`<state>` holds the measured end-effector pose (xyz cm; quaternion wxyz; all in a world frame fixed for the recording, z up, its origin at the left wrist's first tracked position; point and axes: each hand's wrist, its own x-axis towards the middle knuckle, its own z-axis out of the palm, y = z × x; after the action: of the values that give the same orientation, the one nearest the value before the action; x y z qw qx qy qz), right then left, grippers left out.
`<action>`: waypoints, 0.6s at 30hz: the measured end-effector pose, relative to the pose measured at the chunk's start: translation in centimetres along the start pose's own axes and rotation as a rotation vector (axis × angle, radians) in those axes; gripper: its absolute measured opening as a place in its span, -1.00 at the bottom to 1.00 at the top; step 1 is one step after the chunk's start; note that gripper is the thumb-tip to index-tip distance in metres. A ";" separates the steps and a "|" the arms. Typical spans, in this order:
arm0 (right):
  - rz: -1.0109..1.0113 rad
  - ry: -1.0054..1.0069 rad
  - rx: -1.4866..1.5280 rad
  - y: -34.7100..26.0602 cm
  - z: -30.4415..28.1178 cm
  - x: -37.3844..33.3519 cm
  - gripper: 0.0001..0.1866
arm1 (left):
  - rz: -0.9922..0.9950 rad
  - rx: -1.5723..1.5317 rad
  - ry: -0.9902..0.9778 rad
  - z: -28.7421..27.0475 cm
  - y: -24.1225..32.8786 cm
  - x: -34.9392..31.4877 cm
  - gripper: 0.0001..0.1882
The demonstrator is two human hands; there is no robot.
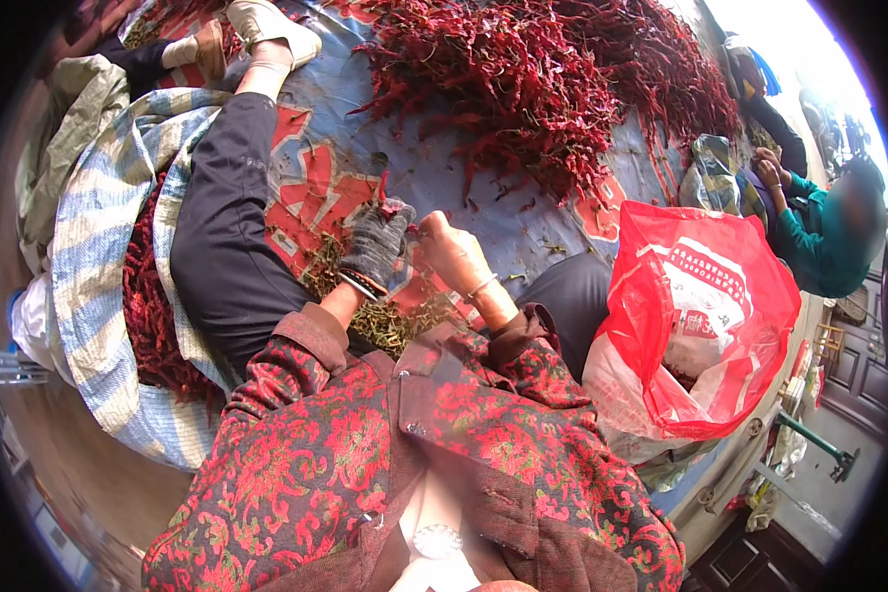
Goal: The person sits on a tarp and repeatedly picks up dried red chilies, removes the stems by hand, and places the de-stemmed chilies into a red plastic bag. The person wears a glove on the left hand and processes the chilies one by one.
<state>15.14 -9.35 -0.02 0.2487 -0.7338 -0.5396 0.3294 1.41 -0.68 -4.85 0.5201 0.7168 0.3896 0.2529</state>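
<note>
Between the person's dark-trousered legs (222, 197) in the head view, the left hand (377, 242), in a grey knitted glove (367, 252), curls its fingers round what looks like a slim dried red chili (383, 185) whose tip juts up past them; the bare right hand (452, 259) is bent just beside it, fingers folded, and whether they pinch anything cannot be told. A hard squeeze could crack the chili, since a dry pod is probably brittle and the thick knit likely dulls feel. If the grip slackens, it could drop among the withered yellow-green stalks (390, 326) lying below the hands and be hard to pick out. The bare skin might also sting from chili juice or dust. The shiny red-and-white plastic bag (636, 296) stands close to the right knee, so a careless knee could tip it. As for place, the chili sits at the left hand, to the left of the right one, while the big heap of dark red chilies (523, 89) lies beyond both, on the blue-and-red sheet (335, 94).
</note>
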 end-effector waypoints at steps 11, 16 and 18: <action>0.334 0.341 -0.172 9.6 -1.9 7.8 -0.52 | -0.192 -0.325 0.034 0.3 2.0 -0.3 -0.82; 0.380 0.311 -0.116 9.1 -2.0 8.7 -0.52 | -0.540 -0.779 0.006 -0.4 3.3 0.5 -0.89; 0.374 0.181 0.344 8.3 -1.6 7.0 -0.61 | -0.502 -0.662 -0.055 -0.2 1.5 0.4 -0.86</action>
<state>22.96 -5.11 -6.40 0.3519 -0.7940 -0.3063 0.3897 1.92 -0.44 -3.36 0.7781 0.4002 0.4361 0.2105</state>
